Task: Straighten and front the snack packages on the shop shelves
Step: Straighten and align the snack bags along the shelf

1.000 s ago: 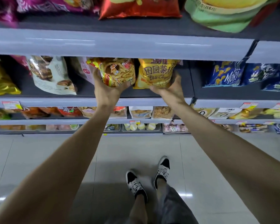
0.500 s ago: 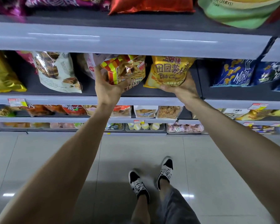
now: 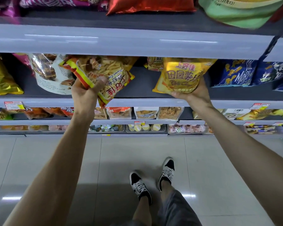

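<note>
Prawn-cracker bag (image 3: pixel 104 75) now tipped sideways; yellow bag (image 3: pixel 183 75) upright.

The prawn cracker bag (image 3: pixel 104 77), red and yellow with a clear window showing pale sticks, was tipped far over, its printed characters running sideways and one corner hanging past the front edge of the shelf (image 3: pixel 137 101). The yellow chip bag (image 3: pixel 183 75) stood nearly upright to its right, face forward, leaning slightly, its base near the shelf's front lip. The two bags were apart, with dark shelf showing between them.
</note>
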`<action>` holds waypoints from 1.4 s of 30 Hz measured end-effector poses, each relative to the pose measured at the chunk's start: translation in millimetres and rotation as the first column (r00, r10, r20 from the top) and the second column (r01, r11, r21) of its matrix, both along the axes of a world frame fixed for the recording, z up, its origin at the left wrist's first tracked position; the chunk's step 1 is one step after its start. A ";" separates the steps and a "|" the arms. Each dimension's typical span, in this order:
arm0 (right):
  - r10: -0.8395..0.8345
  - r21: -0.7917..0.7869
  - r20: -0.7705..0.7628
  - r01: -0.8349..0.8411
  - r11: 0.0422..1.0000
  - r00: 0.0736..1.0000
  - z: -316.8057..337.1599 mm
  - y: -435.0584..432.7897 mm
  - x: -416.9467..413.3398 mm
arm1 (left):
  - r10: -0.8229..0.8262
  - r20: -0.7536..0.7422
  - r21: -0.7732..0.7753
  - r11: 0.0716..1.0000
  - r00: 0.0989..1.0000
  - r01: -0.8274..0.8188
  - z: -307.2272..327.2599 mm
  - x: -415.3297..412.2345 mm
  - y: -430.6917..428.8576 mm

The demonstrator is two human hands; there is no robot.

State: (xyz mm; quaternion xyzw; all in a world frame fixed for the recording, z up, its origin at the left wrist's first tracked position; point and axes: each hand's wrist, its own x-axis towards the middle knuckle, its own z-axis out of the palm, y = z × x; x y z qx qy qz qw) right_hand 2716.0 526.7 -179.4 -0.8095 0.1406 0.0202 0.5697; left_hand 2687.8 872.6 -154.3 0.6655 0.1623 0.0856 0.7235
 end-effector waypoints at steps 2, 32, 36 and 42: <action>0.055 -0.004 -0.002 -0.055 0.998 0.998 -2.2 14.1 0.0 | 0.054 -0.042 -0.077 0.995 0.998 -0.057 -6.2 -13.1 7.1; 0.373 0.212 -0.008 -0.363 0.907 0.928 23.1 38.3 -7.1 | -0.322 -0.201 -0.063 0.947 0.925 0.315 -1.3 -44.6 -73.1; 0.431 0.153 -0.080 -0.416 0.896 0.899 23.9 11.2 -3.9 | -0.391 -0.212 -0.003 0.917 0.896 0.399 -4.8 -10.1 -113.2; 0.217 0.056 -0.002 -0.217 0.975 0.976 35.6 -6.3 20.1 | -0.287 -0.193 0.267 0.905 0.938 0.332 5.0 31.1 -151.6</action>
